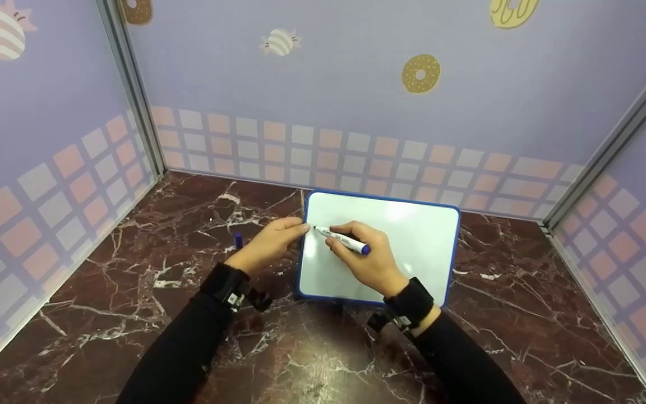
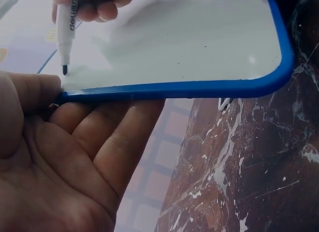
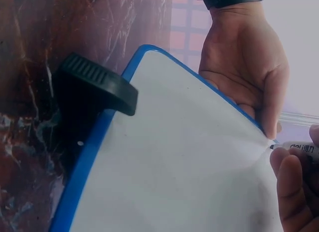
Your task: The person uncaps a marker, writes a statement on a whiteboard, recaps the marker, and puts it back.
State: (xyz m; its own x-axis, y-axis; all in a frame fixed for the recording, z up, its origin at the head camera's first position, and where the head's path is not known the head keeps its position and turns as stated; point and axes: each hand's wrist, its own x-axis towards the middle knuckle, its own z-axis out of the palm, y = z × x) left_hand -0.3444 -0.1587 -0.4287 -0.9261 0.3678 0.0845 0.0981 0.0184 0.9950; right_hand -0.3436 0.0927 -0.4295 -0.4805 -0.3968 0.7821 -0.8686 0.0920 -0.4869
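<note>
A whiteboard with a blue frame leans back above the table. My left hand grips its left edge, thumb on the white face and fingers behind the frame. In my right hand is a white marker with a blue end, pinched between thumb and fingers. The marker's dark tip points at the white face beside my left thumb. No clear writing shows on the board. A blue marker cap stands on the table left of my left hand.
The table is dark red with a marbled pattern. Purple panels with sweets and a checked band enclose it at the back and both sides. A black ridged piece overlaps the board's lower edge in the right wrist view.
</note>
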